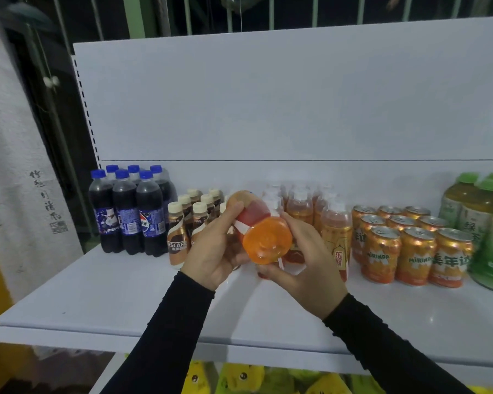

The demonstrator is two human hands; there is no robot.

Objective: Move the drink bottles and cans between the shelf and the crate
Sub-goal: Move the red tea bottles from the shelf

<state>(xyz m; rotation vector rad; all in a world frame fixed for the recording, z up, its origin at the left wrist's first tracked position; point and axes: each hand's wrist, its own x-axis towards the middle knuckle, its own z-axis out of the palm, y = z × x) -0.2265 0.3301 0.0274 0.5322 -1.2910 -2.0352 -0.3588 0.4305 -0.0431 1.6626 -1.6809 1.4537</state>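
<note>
At the centre of the frame I have both hands on one clear plastic bottle of orange drink point(264, 237), tipped on its side with its base turned toward the camera, held above the white shelf point(125, 294). My left hand point(211, 251) wraps its fingers and thumb around the body near the red label; my right hand point(302, 257) cups the base end from below and the side, so both grips are closed on the bottle. I judge it full, so fairly heavy for its size, with smooth, slippery plastic that would dent under a hard squeeze; the labelled waist looks the safest hold. Just behind stand matching orange bottles point(333, 223). Left of them are brown coffee bottles point(180, 237) and dark blue-capped cola bottles point(125, 211); right are orange cans point(410, 245) and green tea bottles point(484, 228).
</note>
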